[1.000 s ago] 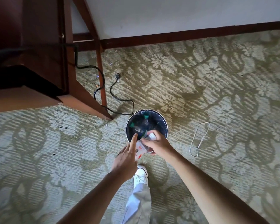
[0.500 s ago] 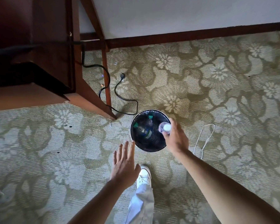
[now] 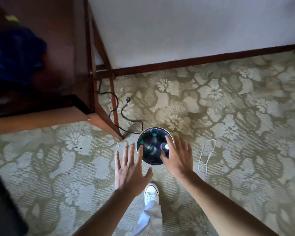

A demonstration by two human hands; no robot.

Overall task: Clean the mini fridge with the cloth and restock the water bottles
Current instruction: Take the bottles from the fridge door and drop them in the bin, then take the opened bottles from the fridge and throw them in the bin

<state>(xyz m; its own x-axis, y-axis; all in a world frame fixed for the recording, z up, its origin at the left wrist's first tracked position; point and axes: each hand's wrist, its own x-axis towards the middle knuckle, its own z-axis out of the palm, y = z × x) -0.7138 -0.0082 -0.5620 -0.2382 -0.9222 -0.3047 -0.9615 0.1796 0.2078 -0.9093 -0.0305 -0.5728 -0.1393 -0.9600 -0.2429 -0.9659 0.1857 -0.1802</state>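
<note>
A round waste bin (image 3: 160, 129) with a dark liner stands on the carpet in front of me. Inside it lie plastic water bottles: two with green caps (image 3: 154, 134) and one with a white cap (image 3: 165, 147). My left hand (image 3: 130, 169) hovers just left of the bin, fingers spread, holding nothing. My right hand (image 3: 177, 155) is spread over the bin's right rim, palm down, empty, with the white-capped bottle beside its fingers. A dark blue cloth (image 3: 15, 55) lies blurred on the wooden furniture at upper left. No fridge is visible.
A dark wooden desk (image 3: 65, 65) with slanted legs stands at left, a black power cable and plug (image 3: 126, 106) trailing beside it. A white wire hanger (image 3: 207, 155) lies on the carpet right of the bin. My white shoe (image 3: 151, 191) is below the hands.
My right hand held a bottle at the bin with the left hand touching it, then let it drop in. Both hands are now spread apart and empty above the bin.
</note>
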